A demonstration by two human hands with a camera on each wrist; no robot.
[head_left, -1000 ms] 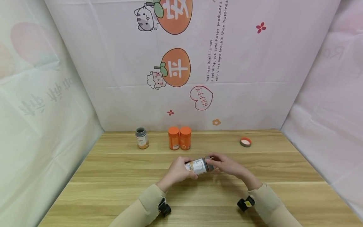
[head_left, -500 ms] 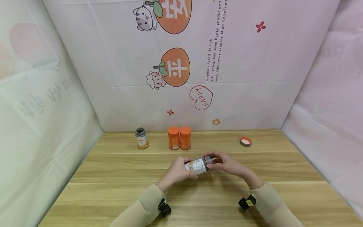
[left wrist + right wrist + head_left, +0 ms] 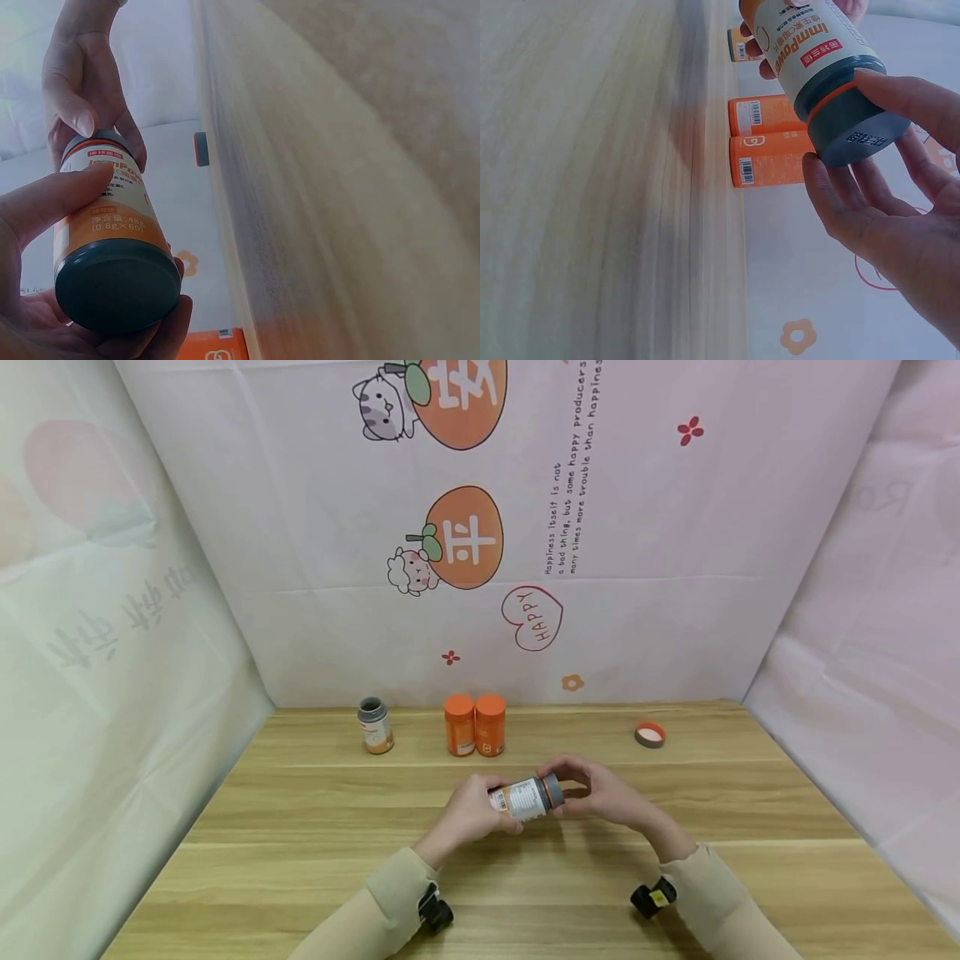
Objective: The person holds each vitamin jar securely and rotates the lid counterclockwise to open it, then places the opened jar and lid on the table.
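Note:
A pill bottle (image 3: 527, 799) with a white and orange label lies tilted above the table in the head view, its grey cap (image 3: 553, 790) toward the right. My left hand (image 3: 472, 810) grips the bottle's body; the left wrist view shows the thumb across the label and the dark base (image 3: 118, 286) facing the camera. At the other end, my right hand (image 3: 600, 789) holds the cap between thumb and fingers. An orange line shows at the cap's edge in the right wrist view, where the cap sits on the bottle.
An uncapped bottle (image 3: 376, 727) stands upright at the back left. Two orange bottles (image 3: 460, 727) stand side by side at the back middle. A loose grey and orange cap (image 3: 649, 735) lies at the back right. Printed cloth (image 3: 637, 610) walls the wooden table (image 3: 300, 827).
The right fingers have shifted around the cap and drawn back slightly, so more of its grey side shows. The left hand and the bottle have stayed nearly in place.

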